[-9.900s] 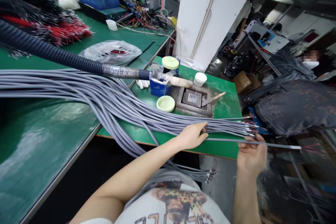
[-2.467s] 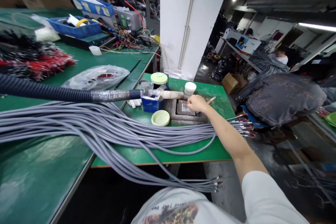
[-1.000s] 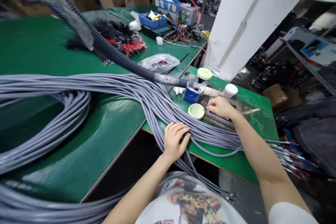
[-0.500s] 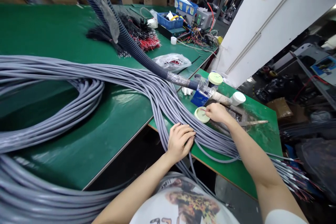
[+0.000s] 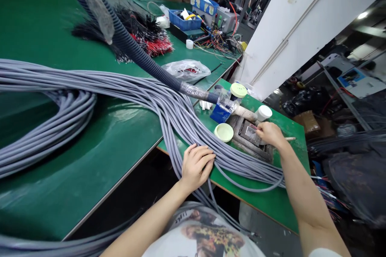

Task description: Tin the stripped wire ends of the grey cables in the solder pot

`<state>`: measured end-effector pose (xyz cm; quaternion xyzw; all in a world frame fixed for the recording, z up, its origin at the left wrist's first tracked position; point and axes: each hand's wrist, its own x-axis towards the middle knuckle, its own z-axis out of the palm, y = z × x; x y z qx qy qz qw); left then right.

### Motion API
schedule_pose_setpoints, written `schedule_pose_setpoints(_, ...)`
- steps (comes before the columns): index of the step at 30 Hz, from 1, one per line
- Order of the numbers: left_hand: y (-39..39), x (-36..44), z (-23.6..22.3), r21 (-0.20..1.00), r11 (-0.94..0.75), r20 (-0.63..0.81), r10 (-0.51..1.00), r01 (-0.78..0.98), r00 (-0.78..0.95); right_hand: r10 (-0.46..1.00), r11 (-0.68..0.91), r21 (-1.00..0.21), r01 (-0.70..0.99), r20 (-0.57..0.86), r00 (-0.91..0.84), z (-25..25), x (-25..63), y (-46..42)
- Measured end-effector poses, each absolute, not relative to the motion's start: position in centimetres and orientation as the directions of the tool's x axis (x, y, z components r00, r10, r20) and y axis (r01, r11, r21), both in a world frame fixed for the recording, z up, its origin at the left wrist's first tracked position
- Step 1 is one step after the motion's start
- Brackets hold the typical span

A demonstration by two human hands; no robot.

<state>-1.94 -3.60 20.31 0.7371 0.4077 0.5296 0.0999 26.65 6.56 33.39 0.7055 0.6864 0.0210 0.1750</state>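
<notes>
My left hand (image 5: 196, 167) lies over the bundle of grey cables (image 5: 238, 160), fingers stretched across it and the thumb a little apart. Further right, my right hand (image 5: 270, 133) is closed in a pinch on thin wires (image 5: 255, 127), whose tips just show past the fingertips. These tips are over a dark, crusted solder pot (image 5: 245, 136) with a silvery patch in its middle. Beside the pot, on the left, sits a pale yellow-green round dish (image 5: 224, 132). A wooden-handled tool (image 5: 290, 139) sticks out behind my right hand.
A ribbed hose (image 5: 144, 58) slopes down to a nozzle above the pot, beside a blue box (image 5: 221, 113). A white cup (image 5: 263, 112) and a pale-lidded jar (image 5: 238, 90) stand behind. Grey coils (image 5: 66, 116) cover the left green table (image 5: 129, 140); a gap separates the tables in front.
My right hand has moved right with the wires, from above the pale dish to the solder pot. My left hand stays on the cable bundle. The whole view has shifted slightly.
</notes>
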Motion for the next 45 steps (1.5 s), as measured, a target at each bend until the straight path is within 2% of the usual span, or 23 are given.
schedule_pose_setpoints(5,-3.6,-1.9,20.1,0.568,-0.651,0.706,0.7,0.504,0.11,0.967,-0.063,0.287,0.956,-0.221,0.13,31.4,28.2,7.0)
schedule_pose_setpoints(11,-3.6,-1.9,20.2,0.558,-0.654,0.71,0.695,0.512,0.113,0.967,-0.08,0.249,0.965,-0.217,0.136,30.0,28.5,7.6)
schedule_pose_setpoints(18,-3.5,-1.8,20.1,0.556,-0.656,0.712,0.693,0.51,0.114,0.982,-0.082,0.089,0.993,-0.16,0.095,31.7,28.9,6.6)
schedule_pose_setpoints(20,-3.4,-1.9,20.0,0.566,-0.657,0.712,0.694,0.498,0.107,0.989,-0.07,-0.037,0.997,-0.129,0.065,32.8,28.7,5.1)
schedule_pose_setpoints(23,-3.6,-1.8,20.7,0.642,-0.656,0.703,0.71,0.397,0.037,0.998,-0.056,-0.459,0.887,-0.06,0.032,33.9,27.3,1.8)
schedule_pose_setpoints(25,-4.1,-1.1,21.9,0.733,-0.643,0.665,0.745,0.222,-0.04,0.999,-0.051,-0.684,0.728,-0.045,0.027,34.3,25.8,-0.5)
schedule_pose_setpoints(27,-4.7,0.4,23.4,0.828,-0.56,0.557,0.828,-0.038,-0.064,0.998,-0.055,-0.772,0.633,-0.048,0.028,34.4,24.0,-2.4)
schedule_pose_setpoints(29,-5.2,2.4,24.9,0.905,-0.268,0.3,0.953,-0.331,0.046,0.999,-0.05,-0.812,0.582,-0.04,0.03,34.4,22.4,-4.0)
schedule_pose_setpoints(31,-5.5,4.7,25.9,0.824,0.083,0.07,0.966,-0.56,0.247,0.999,-0.04,-0.837,0.545,-0.032,0.025,34.3,21.2,-5.0)
schedule_pose_setpoints(33,-5.6,6.7,26.4,0.686,0.27,-0.039,0.941,-0.676,0.337,0.999,-0.038,-0.865,0.501,-0.033,0.018,34.1,20.3,-5.7)
schedule_pose_setpoints(35,-5.7,8.0,26.6,0.593,0.32,-0.083,0.937,-0.739,0.339,0.999,-0.032,-0.89,0.454,-0.029,0.012,33.8,19.8,-6.2)
schedule_pose_setpoints(40,-5.8,8.2,27.4,0.47,0.36,-0.082,0.927,-0.806,0.366,0.999,-0.024,-0.909,0.417,-0.011,0.034,33.4,19.9,-7.4)
schedule_pose_setpoints(45,-5.2,7.3,27.4,0.304,0.498,-0.14,0.867,-0.812,0.479,0.996,0.006,-0.834,0.552,-0.045,-0.078,32.9,20.6,-9.9)
